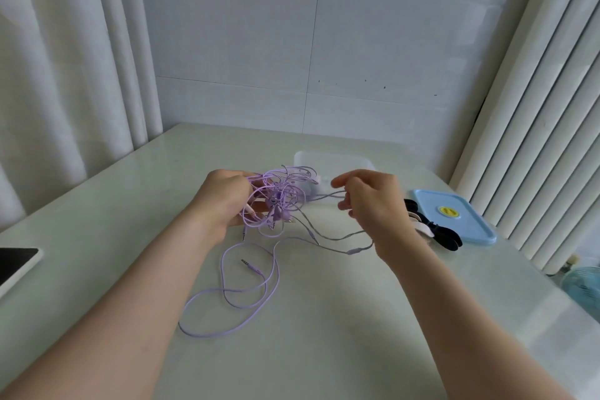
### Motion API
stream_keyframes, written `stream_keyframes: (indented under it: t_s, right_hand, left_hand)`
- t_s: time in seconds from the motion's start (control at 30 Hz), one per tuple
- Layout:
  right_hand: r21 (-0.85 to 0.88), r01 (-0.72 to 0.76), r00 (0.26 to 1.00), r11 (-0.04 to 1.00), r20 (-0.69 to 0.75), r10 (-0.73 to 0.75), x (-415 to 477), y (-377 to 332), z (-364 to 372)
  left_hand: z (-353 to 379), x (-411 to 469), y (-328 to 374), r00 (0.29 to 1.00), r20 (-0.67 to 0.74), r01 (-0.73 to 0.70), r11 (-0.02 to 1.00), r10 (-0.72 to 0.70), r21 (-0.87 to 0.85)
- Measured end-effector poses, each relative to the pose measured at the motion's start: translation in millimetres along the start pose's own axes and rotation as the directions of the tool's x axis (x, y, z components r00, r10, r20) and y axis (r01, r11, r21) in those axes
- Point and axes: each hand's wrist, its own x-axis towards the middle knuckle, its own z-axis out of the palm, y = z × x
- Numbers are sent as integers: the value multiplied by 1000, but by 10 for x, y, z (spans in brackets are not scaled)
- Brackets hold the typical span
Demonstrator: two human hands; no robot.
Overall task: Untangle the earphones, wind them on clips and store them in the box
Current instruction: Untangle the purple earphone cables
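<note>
One pale table (pixel 324 344), one blue lid (pixel 470 230) at right, one clear box (pixel 337 160) behind two hands, left hand (pixel 220 201) clutching one purple earphone tangle (pixel 279 195) just above the table, right hand (pixel 370 201) pinching a strand drawn from it, two jack plugs (pixel 245 261) showing, clips (pixel 436 232) beside the lid, number unclear.

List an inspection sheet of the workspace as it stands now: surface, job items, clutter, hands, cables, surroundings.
Surface: pale glossy tabletop, reflective.
Job's things: tangled bundle of lilac earphones, held above the table; clear plastic box behind it, lid off; light blue square lid at right; black and white winding clips beside that lid.
Clutter: dark flat device at the left edge.
Grippers: left hand grips the bundle; right hand pinches a strand drawn from it.
Cables: loose lilac cable loop lies on the table, its jack plug free.
Surroundings: white curtains on both sides, white tiled wall behind.
</note>
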Motion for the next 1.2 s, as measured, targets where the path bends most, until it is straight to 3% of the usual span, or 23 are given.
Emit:
stream_keyframes:
  t_s: [0.07,0.13,0.2,0.27,0.37,0.43,0.93,1.2]
  right_hand:
    - [-303,141,990,942,33,-137,-26,30,49]
    - [-538,246,966,806,73,-247,-12,114,123]
    - [-623,336,935,707,132,-328,-1,181,166]
    - [-523,431,900,736,190,-392,-16,174,175]
    - [-336,425,900,841,257,-352,-98,74,163]
    - [-281,440,889,853,271,-369,-136,41,181]
    - [-264,456,887,850,211,-411,-51,133,195]
    - [-228,419,907,879,135,-398,0,148,170]
  left_hand:
    - [14,-23,13,1000,15,5,1000,-5,13]
    - [28,-37,19,1000,23,1,1000,-1,19]
    - [34,-38,18,1000,20,-2,1000,1,21]
    - [30,-38,17,1000,20,-6,1000,6,28]
    - [37,-58,20,998,52,-22,999,20,44]
    - [41,-63,19,996,77,-38,998,34,48]
    - [53,-12,-25,951,267,-163,987,153,16]
    - [54,-82,76,906,409,3,966,106,-258]
